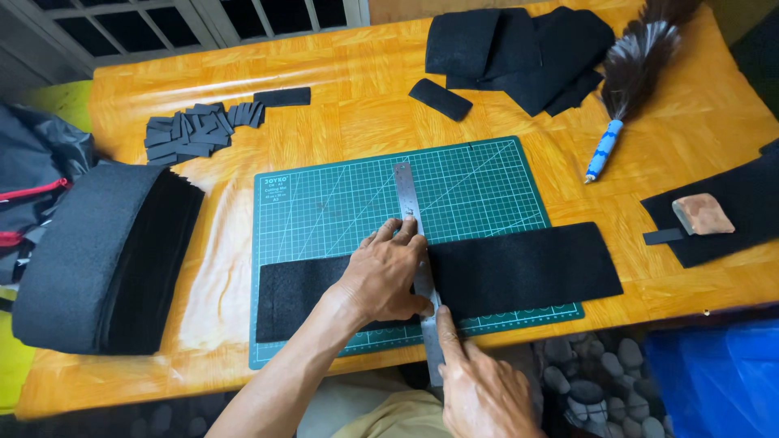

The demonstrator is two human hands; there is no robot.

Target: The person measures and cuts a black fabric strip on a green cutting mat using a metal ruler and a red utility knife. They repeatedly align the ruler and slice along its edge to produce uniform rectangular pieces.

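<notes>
A long strip of black felt (527, 268) lies across the near part of a green cutting mat (324, 203). A steel ruler (408, 199) stands crosswise over the felt, running away from me. My left hand (385, 272) presses flat on the ruler and the felt, fingers spread. My right hand (479, 381) is at the ruler's near end by the table edge, index finger stretched along the ruler's right side. Whether it holds a blade is hidden.
A thick stack of black felt sheets (105, 259) lies at the left. Small cut black pieces (195, 130) are piled at the back left. More black felt (519, 49) and a feather duster (629, 73) lie at the back right. A tan block (702, 215) rests on felt at the right.
</notes>
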